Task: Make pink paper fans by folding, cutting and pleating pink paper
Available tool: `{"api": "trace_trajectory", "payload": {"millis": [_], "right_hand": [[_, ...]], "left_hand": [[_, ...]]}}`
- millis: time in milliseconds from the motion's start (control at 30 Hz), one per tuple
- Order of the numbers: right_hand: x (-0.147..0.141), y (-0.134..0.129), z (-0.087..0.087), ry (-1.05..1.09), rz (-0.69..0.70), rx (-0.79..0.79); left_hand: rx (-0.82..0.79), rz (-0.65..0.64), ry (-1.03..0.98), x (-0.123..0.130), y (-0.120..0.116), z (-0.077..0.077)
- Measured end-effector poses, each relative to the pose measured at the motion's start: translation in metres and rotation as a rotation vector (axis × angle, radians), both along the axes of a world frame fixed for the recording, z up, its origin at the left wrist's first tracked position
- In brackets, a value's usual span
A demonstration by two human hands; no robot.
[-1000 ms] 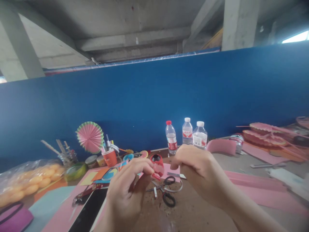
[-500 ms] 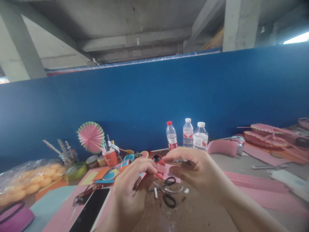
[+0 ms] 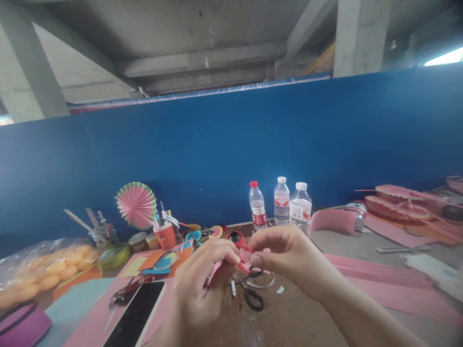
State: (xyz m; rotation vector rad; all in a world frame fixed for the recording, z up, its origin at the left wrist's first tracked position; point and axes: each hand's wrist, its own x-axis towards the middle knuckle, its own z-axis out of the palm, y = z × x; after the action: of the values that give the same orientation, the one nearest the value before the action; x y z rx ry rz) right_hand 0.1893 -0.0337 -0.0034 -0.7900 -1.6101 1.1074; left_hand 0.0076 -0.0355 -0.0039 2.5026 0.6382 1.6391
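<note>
A small red and pink piece [image 3: 243,266], its kind unclear, is held between my two hands above the table. My left hand [image 3: 200,277] is closed, gripping the piece's lower left part, which the fingers partly hide. Thumb and forefinger of my right hand [image 3: 284,251] pinch its upper right end. Beneath the hands lie black-handled scissors [image 3: 254,300], partly covered, and a pale loop [image 3: 266,284]. Just beyond the fingers sits a round red object with a black centre [image 3: 236,237]. White paper scraps [image 3: 280,289] lie close by.
Three plastic bottles [image 3: 259,212] stand against the blue partition [image 3: 217,159]. At left are a phone [image 3: 135,315], an orange cup of pens [image 3: 166,236], a pleated paper fan [image 3: 136,205] and a bag of orange balls [image 3: 54,270]. Pink paper [image 3: 383,279] lies at right.
My right hand has come down and inward, its spread fingers closing into a pinch on the red and pink piece. My left hand stays on the piece, nearly still.
</note>
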Motion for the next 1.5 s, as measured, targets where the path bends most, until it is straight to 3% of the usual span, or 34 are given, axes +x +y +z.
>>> {"api": "trace_trajectory", "payload": {"millis": [167,300,400,567,633,767,933,1133,1267,1333,1433,1500], "right_hand": [[-0.003,-0.002,0.001,-0.044,-0.041,0.002],[-0.012,-0.007,0.001,-0.032,-0.089,-0.077],[-0.015,-0.009,0.001,0.031,-0.032,-0.136],[0.0,-0.005,0.005,0.138,0.192,-0.119],[0.007,-0.005,0.005,0.12,0.175,-0.05],[0.01,-0.01,0.006,-0.117,-0.044,0.219],[0.007,-0.014,0.007,-0.296,-0.103,0.541],[0.013,-0.008,0.003,-0.323,-0.137,0.738],[0.017,-0.005,0.002,-0.273,-0.039,0.915],[0.016,-0.006,0.0,-0.203,0.002,0.868],[0.006,-0.006,-0.006,0.025,0.013,0.584],[-0.003,-0.003,-0.011,0.135,0.05,0.399]], "left_hand": [[0.025,0.044,0.065,-0.003,0.002,-0.004],[0.207,0.091,0.187,-0.006,0.001,-0.012],[0.318,0.071,0.254,-0.006,-0.001,-0.013],[0.036,0.026,0.088,-0.002,-0.001,-0.003],[-0.083,-0.022,0.073,-0.002,0.0,0.0],[-0.202,-0.085,0.104,-0.004,0.0,0.001],[-0.271,-0.092,0.129,-0.003,-0.001,0.001],[-0.47,-0.167,0.045,-0.004,-0.002,0.0],[-0.692,-0.291,-0.092,-0.007,0.0,-0.007],[-0.759,-0.378,-0.165,-0.009,0.002,-0.01],[-0.836,-0.465,-0.274,-0.008,0.003,-0.011],[-0.889,-0.455,-0.34,-0.006,0.002,-0.009]]}}
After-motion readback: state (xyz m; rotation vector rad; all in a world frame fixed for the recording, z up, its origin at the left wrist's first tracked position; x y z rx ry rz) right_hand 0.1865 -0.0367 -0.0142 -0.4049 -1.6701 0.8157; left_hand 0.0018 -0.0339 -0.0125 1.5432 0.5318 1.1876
